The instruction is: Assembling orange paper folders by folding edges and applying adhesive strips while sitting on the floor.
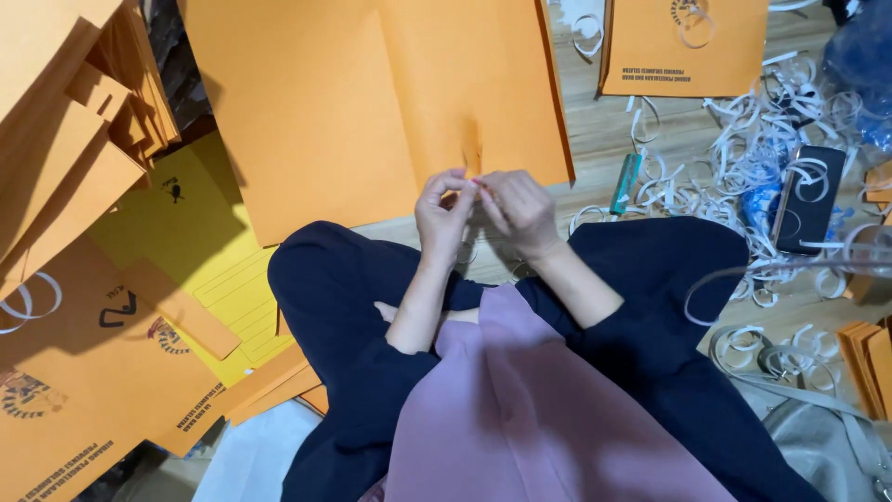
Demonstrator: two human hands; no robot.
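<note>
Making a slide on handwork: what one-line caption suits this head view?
Left hand and right hand pinch something small at the edge of a large orange paper folder, white paper strips strewn beside.

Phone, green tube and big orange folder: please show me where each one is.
Phone [806,197], head view, middle of its dark back.
Green tube [625,183], head view, middle of its body.
Big orange folder [353,102], head view, bare middle of the sheet.

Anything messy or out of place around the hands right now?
Yes. Curled white paper strips litter the floor to the right, some lying across a dark phone. A teal stick-shaped thing lies loose among them. The left hand and right hand pinch something small at the orange sheet's edge.
</note>
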